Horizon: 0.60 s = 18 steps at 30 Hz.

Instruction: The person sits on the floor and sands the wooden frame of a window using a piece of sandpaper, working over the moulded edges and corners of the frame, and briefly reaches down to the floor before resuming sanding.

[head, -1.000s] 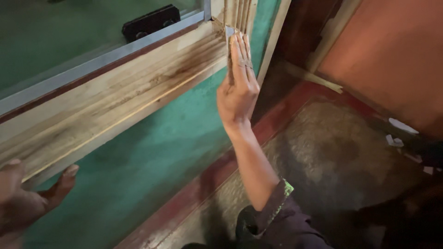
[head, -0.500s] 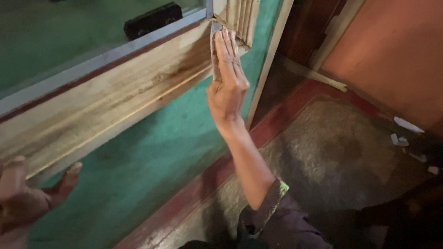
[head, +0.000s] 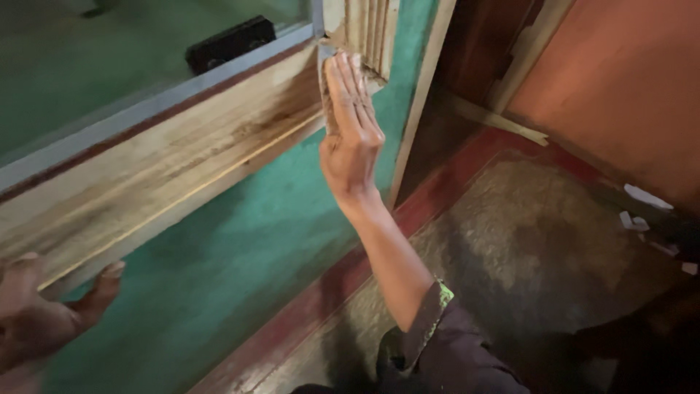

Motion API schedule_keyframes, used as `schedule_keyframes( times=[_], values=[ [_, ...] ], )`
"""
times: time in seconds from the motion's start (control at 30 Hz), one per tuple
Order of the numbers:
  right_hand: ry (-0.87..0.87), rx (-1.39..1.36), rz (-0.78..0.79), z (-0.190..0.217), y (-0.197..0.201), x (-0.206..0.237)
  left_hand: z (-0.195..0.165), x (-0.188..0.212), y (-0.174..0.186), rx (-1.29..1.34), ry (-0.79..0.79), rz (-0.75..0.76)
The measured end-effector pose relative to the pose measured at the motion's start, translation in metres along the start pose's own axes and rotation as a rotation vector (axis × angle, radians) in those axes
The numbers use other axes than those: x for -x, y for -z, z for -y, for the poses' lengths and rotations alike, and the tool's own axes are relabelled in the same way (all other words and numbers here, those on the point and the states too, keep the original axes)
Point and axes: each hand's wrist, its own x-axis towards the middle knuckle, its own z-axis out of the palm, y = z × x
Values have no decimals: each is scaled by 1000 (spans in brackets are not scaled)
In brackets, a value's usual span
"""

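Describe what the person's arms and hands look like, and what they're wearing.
Both hands are bare, with no gloves, rings or watch showing. The right hand leads to a bare forearm, with a dark purplish sleeve pushed up toward the elbow, its cuff showing a bright green lining. Only part of the left hand shows at the frame edge, without any sleeve visible.

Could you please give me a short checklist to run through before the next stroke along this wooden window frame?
1. Right hand flat on the sanding pad: ok, fingers extended and pressed.
2. Pad on the wooden frame: ok, at the corner by the grooved upright.
3. Left hand steadying: ok, it rests at the frame's lower edge.
4. Pad grit condition: cannot tell, mostly hidden by the fingers.
5. Frame surface even: not ok, dark stains show near the corner.
6. Glass pane away from the pad: ok.
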Motion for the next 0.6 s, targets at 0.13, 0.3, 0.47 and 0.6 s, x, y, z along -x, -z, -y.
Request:
schedule_keyframes(
  times=[0.13,0.3,0.47,0.6],
  values=[
    [-12,6,51,-8,32,12,1,-3,2,-9,-17,0],
    [-77,9,61,-24,47,17,0,-10,3,-21,-25,-7],
    [-44,-15,-72,-28,17,11,3,-13,5,-46,-37,-6],
    [-58,-8,-46,-20,0,6,5,-15,5,-57,-38,-6]
  ],
)
